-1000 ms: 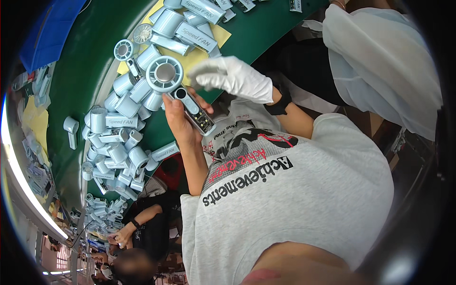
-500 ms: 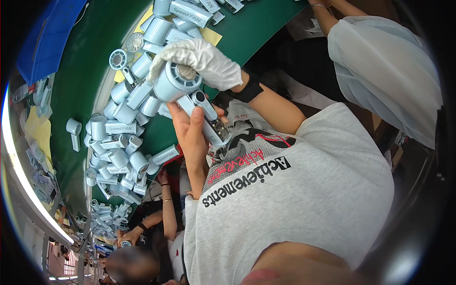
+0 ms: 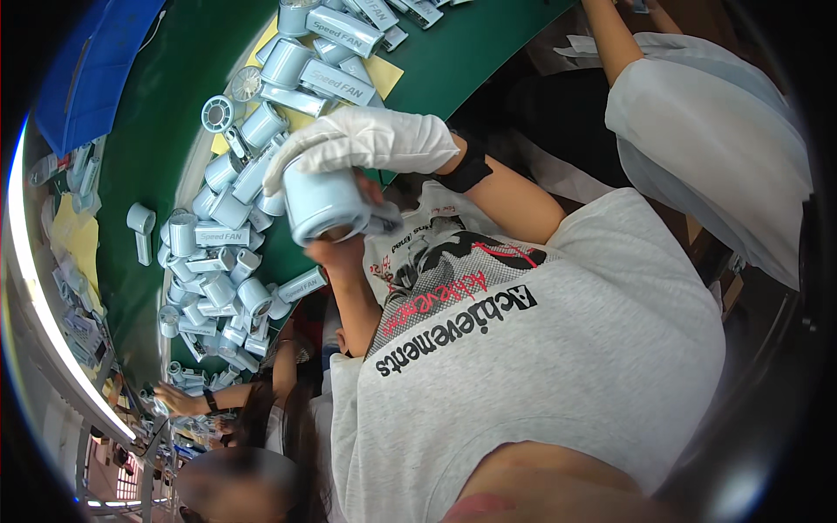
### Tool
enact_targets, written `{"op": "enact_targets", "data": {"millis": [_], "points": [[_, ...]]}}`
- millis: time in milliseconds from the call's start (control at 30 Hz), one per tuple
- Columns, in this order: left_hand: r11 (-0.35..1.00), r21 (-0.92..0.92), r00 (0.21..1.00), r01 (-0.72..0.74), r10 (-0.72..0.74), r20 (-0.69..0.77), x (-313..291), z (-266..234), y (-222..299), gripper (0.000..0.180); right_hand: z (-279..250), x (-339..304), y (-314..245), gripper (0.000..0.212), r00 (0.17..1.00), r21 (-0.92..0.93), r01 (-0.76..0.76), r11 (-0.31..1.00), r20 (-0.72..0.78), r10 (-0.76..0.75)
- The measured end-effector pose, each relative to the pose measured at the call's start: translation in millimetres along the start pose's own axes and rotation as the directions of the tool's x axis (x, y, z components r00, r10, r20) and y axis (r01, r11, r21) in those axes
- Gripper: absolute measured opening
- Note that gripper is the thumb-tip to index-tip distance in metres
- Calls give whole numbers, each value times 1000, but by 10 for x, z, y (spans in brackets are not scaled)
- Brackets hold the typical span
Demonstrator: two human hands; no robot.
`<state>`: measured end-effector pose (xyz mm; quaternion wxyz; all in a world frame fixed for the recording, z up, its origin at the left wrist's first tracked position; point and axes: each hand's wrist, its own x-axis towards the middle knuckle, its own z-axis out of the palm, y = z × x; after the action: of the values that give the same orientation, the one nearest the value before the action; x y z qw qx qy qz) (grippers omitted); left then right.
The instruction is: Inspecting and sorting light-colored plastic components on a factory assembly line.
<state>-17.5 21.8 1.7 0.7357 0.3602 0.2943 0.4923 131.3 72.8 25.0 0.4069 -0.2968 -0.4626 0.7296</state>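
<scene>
I see the green table [image 3: 148, 174], covered with a heap of pale blue fan parts [image 3: 222, 261]. Above its near edge, my white-gloved right hand [image 3: 366, 144] curls over the top of a pale blue cylindrical fan housing [image 3: 323, 205]. My bare left hand [image 3: 340, 253] grips it from below.

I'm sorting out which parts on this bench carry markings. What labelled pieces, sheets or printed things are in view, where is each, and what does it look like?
Pale blue fan body: held between the gloved right hand and bare left hand; rounded cylinder.
Lettered handles: top of the green table; pale blue bars with grey lettering.
Yellow sheet: under those handles; flat, plain.
Grey shirt: the person's own; black and red print.
</scene>
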Motion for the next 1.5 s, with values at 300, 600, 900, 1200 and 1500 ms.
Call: {"op": "enact_targets", "data": {"millis": [300, 600, 900, 1200, 1500], "points": [[860, -486, 727, 151, -430, -535, 107, 48, 33, 56, 100, -142, 221, 37, 897, -492, 381, 782, -9, -443], [893, -450, 893, 29, -225, -390, 226, 40, 46, 56, 455, -590, 338, 33, 956, 10, 290, 957, -42, -289], [1000, 13, 883, -4, 10, -469, 325, 43, 83, 67, 477, -477, 373, 68, 935, -528, -22, 849, -312, -170], [726, -686, 998, 57, -60, 19, 322, -159, -292, 69, 439, -338, 134, 41, 935, 562, -265, 784, -51, 352], [982, 188, 747, 20, 111, -656, 234, -517, -199, 22, -211, -631, 127, 49, 779, 80, -195, 977, -593, 204]]}}
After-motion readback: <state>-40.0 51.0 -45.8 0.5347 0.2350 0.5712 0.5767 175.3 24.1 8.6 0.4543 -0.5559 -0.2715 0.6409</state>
